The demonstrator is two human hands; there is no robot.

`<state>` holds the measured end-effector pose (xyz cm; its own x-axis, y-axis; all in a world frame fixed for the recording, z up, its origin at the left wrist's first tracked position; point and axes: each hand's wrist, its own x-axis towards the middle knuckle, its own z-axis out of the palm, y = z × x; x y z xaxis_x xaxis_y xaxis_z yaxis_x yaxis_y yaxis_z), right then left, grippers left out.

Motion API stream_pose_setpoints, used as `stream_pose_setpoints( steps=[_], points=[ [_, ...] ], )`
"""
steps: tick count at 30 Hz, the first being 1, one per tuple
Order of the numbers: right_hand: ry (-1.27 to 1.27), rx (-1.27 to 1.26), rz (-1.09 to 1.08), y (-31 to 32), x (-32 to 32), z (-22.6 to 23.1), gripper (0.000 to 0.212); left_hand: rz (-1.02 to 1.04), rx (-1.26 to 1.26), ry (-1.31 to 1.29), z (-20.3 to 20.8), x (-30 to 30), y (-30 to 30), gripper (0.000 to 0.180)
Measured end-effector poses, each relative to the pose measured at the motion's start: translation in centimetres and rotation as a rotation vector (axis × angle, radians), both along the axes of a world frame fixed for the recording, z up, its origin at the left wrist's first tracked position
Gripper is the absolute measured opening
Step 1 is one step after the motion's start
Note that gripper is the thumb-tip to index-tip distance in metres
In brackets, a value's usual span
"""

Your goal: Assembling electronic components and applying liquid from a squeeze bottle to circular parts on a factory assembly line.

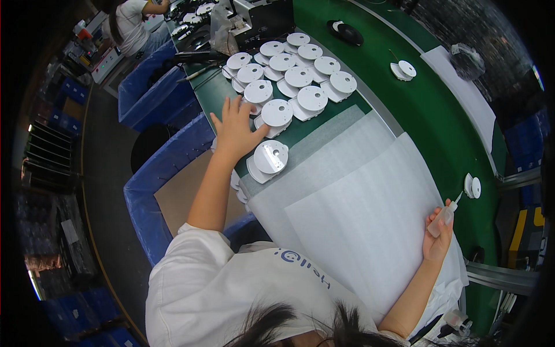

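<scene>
Rows of white round plastic housings [299,76], each a disc on a wider base, stand on the green table at the upper middle. My left hand [236,130] is over their left edge with fingers spread. Its thumb and fingertips come up to one white housing [276,113]; whether they touch it I cannot tell. Nearest to me in the group sits another housing [270,158]. At the right, my right hand [437,234] is closed round a small translucent squeeze bottle [441,222] with a thin tip. That tip points up toward a white housing [473,186] on the green belt.
White sheets [352,202] cover the table in front of me. Another housing [403,70] and a black computer mouse [345,32] lie on the green belt [381,52]. Blue-lined bins [167,179] stand at the left. A person [132,26] sits at the far left.
</scene>
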<state>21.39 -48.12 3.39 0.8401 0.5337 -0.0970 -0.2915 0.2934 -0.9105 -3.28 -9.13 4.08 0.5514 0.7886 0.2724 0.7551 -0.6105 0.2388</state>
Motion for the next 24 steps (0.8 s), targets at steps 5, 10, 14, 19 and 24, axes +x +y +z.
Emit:
stream_pose_setpoints(
  steps=[5,10,14,19,24],
  points=[
    [0.018,0.024,-0.006,-0.2,0.0,0.0,0.060,-0.013,-0.005,-0.031,-0.1,-0.1,0.9,0.034],
    [0.031,0.028,-0.010,0.1,0.0,0.2,0.060,-0.004,0.025,-0.124,-0.8,-0.5,2.5,0.016],
    [0.046,0.013,-0.020,0.1,-0.2,0.4,0.059,-0.060,0.120,-0.263,-1.6,-0.5,3.0,0.017],
    [0.032,0.032,-0.023,0.0,0.1,0.1,0.058,-0.072,-0.017,-0.657,-0.4,-1.9,0.6,0.013],
    [-0.037,0.051,-0.081,0.7,-0.1,-0.2,0.055,-0.305,-0.423,-0.370,2.0,-4.9,-4.0,0.058]
  ],
)
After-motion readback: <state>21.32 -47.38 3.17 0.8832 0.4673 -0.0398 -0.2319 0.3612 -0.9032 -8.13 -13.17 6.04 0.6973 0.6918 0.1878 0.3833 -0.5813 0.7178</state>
